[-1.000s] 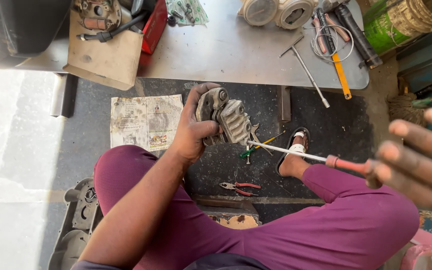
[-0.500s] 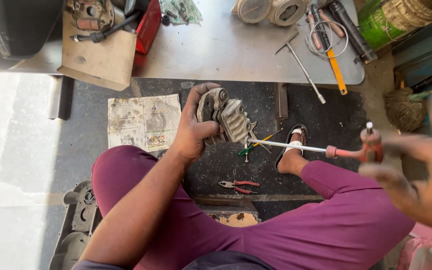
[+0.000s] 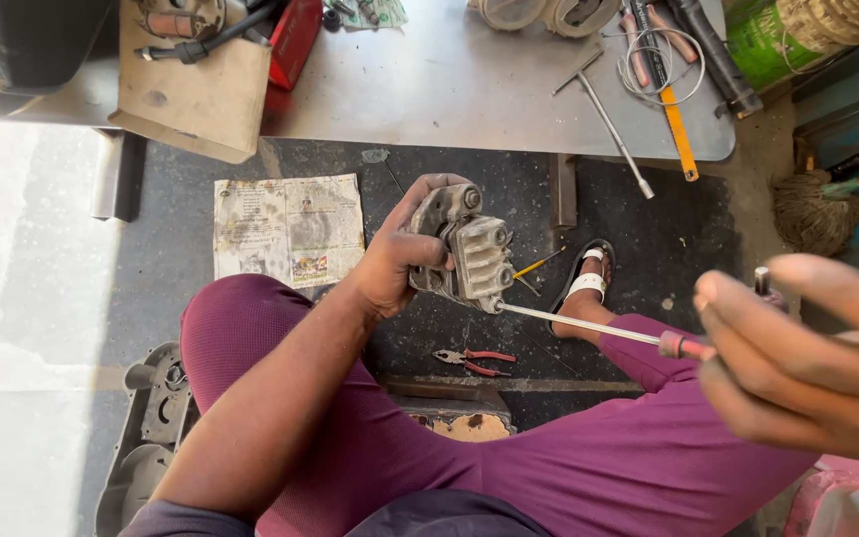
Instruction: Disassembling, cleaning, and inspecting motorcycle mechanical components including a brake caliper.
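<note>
Head view, looking down over the lap. Left hand grips a grey cast metal part, a ribbed block with round bosses, lifted clear of the dark floor mat above the left knee. Thumb and palm clamp its left edge; fingertips curl over the top and back. This probably steadies the block and turns its lower corner toward the tool.

Right hand is very close to the camera and blurred. Fingers are bent around the red handle of a long screwdriver; the exact wrap of the grip cannot be told, but the handle is clearly held. The thin shaft runs up and left from that hand, and its tip meets the lower right corner of the metal part, just beside the left fingers but not touching them. Held out at full shaft length, the tool looks set to reach a screw or hole at that corner; the contact point itself is too small to read.

Surroundings: red-handled pliers lie on the mat below the part. A printed paper sheet lies flat left of the hand. A sandalled foot rests right of the part. A grey metal bench spans the top, carrying a T-handled wrench and a yellow-handled tool. A grey casing sits at lower left.
</note>
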